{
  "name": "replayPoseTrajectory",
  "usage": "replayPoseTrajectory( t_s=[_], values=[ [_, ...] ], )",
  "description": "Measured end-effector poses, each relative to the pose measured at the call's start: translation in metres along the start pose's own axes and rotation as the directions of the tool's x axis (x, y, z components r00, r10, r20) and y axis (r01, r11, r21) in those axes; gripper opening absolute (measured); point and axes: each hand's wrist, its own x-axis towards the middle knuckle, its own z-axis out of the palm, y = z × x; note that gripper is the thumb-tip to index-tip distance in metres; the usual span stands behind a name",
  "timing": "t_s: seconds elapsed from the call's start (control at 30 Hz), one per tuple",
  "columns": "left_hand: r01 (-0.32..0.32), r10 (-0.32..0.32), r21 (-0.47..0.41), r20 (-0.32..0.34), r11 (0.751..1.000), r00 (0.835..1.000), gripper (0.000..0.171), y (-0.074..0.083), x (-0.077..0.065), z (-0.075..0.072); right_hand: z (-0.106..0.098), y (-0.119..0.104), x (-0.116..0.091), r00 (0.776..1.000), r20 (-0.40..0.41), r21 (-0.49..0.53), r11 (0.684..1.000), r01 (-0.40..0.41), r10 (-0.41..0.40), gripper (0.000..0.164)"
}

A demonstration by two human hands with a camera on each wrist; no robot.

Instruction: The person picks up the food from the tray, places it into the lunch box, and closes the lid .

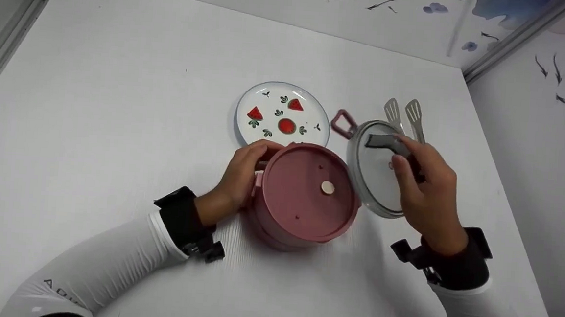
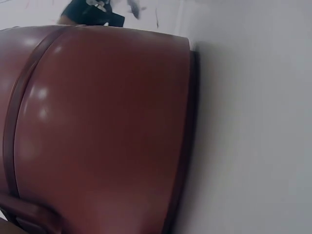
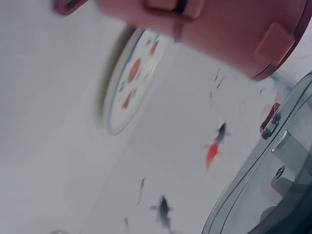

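A deep pink pot (image 1: 304, 199) stands on the table, its pink top (image 1: 295, 184) bearing a small cream disc (image 1: 328, 187). My left hand (image 1: 240, 173) holds the pot at its left-side handle, some fingers hidden behind the rim. In the left wrist view the pot's glossy side (image 2: 107, 126) takes up most of the picture. Just right of the pot, my right hand (image 1: 428, 187) grips the dark handle of a glass lid (image 1: 377, 169), which is tilted. That lid (image 3: 273, 180) appears at the right edge of the right wrist view. Whether it touches the pot, I cannot tell.
Behind the pot lies a white plate (image 1: 254, 95) with watermelon pictures. A pink loop-shaped handle (image 1: 344, 123) shows past the lid's far edge. Two slotted turners (image 1: 414, 112) lie at the back right, partly hidden by lid and hand. Patterned walls (image 1: 525, 119) border the table.
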Motion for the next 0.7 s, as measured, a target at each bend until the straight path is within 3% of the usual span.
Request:
replayPoseTrajectory(
  t_s=[0.1,0.23,0.47,0.7],
  values=[
    [0.058,-0.058,-0.012,-0.023,0.998,0.998,0.039,-0.002,0.003,0.000,0.014,-0.024,0.009,0.993,0.049,0.062,0.993,0.104,-0.107,0.032],
    [0.107,-0.107,-0.013,-0.039,0.994,0.993,0.036,-0.006,0.003,0.000,0.031,-0.043,0.016,0.966,0.172,0.093,0.979,0.179,-0.193,0.039],
    [0.012,-0.012,0.036,0.006,0.999,1.000,0.041,-0.010,0.005,-0.002,0.042,-0.048,0.021,0.922,0.311,0.093,0.973,0.213,-0.232,0.036],
    [-0.009,0.010,-0.036,0.053,0.999,0.999,0.038,-0.009,0.001,-0.002,0.044,-0.048,0.022,0.900,0.352,0.093,0.967,0.239,-0.256,0.041]
  ],
)
